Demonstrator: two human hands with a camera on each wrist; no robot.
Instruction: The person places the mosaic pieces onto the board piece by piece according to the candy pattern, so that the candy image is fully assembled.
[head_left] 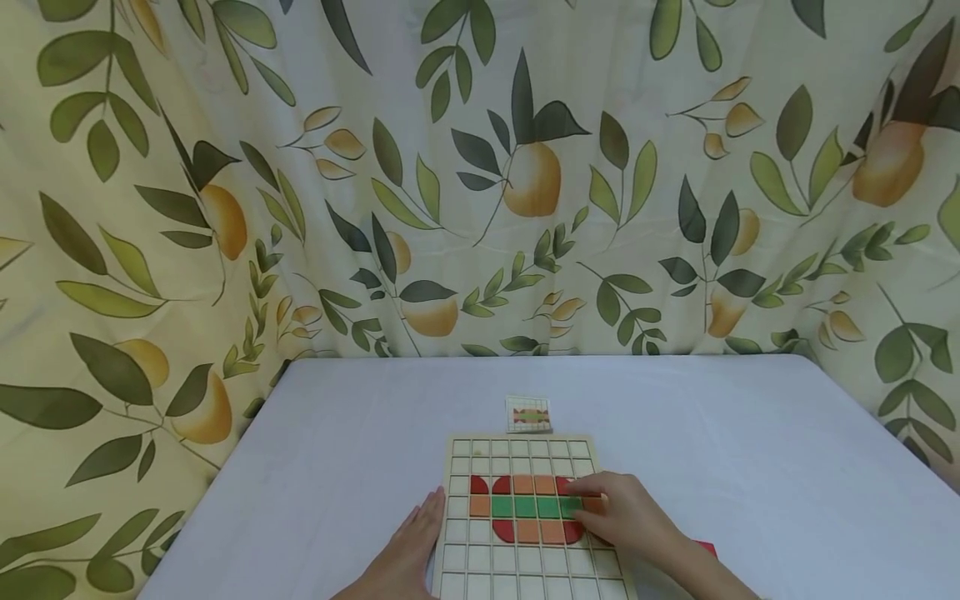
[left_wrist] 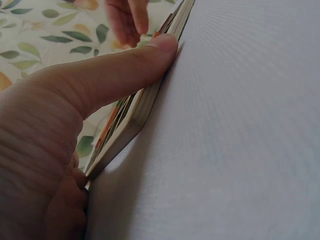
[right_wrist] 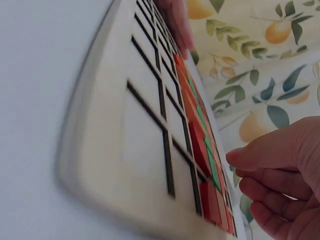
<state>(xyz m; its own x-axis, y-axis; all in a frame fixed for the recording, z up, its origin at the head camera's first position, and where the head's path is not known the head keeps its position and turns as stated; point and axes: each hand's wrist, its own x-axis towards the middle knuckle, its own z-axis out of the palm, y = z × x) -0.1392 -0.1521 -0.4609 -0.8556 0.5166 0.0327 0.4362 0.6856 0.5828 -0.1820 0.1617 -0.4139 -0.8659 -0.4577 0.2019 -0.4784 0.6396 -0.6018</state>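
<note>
A pale wooden grid board (head_left: pixel 491 560) lies on the table with colored tiles in its middle rows. Several green tiles (head_left: pixel 525 507) form a row, with orange tiles (head_left: pixel 528 532) and rounded red tiles (head_left: pixel 503 531) above and below. The left hand (head_left: pixel 408 542) rests against the board's left side, fingers straight; in the left wrist view its thumb (left_wrist: pixel 120 75) lies against the board's edge. Over the right end of the tiles hovers the right hand (head_left: pixel 626 512), fingers loosely bent. Nothing shows between its thumb and fingers (right_wrist: pixel 270 195) in the right wrist view. It partly hides the tiles there.
Behind the board lies a small pattern card (head_left: pixel 528 414) showing a colored design on a grid. A red object (head_left: pixel 707 547) shows partly beside the right forearm. A white cloth covers the table (head_left: pixel 360 433), and a fruit-print curtain (head_left: pixel 480 275) hangs behind it.
</note>
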